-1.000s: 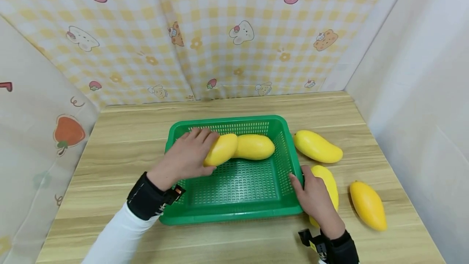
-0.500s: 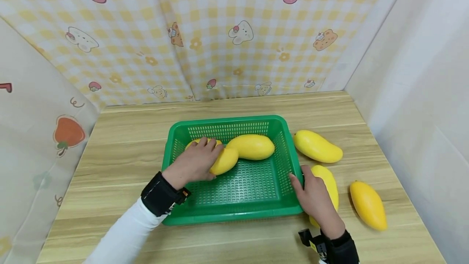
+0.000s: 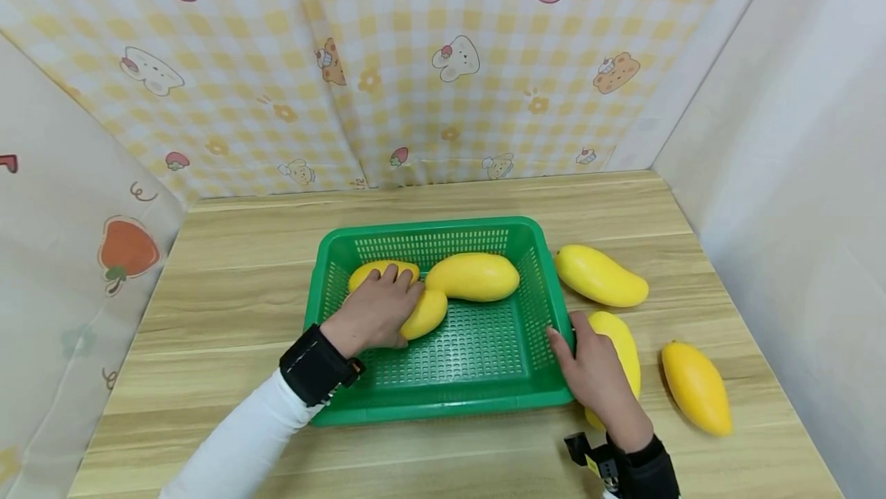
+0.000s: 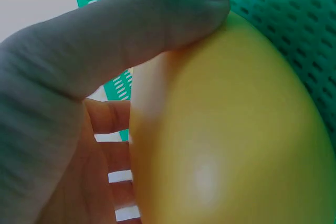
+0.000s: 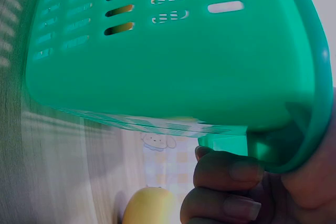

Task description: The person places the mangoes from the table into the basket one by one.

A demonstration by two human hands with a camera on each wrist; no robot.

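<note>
My left hand (image 3: 379,308) holds a yellow mango (image 3: 425,315) inside the green plastic basket (image 3: 443,410). In the left wrist view the thumb lies across the top of that mango (image 4: 226,119), and the fingers wrap its far side. A second mango (image 3: 377,271) lies just behind my left fingers, partly covered by them. To its right rests a third mango (image 3: 477,277) along the basket's back wall. My right hand (image 3: 597,372) grips the basket's right rim, thumb on the inside, curled fingers under the rim in the right wrist view.
Right of the basket, three mangoes lie on the wooden table (image 3: 228,268): one at the back (image 3: 601,276), one partly under my right hand (image 3: 623,345), and an orange-yellow mango (image 3: 695,388) farther right. A checked curtain (image 3: 415,99) hangs behind; a pale wall (image 3: 796,176) borders the right.
My left hand has come down and slightly toward the front right with its mango, uncovering the mango behind it. The right hand stays on the rim.
</note>
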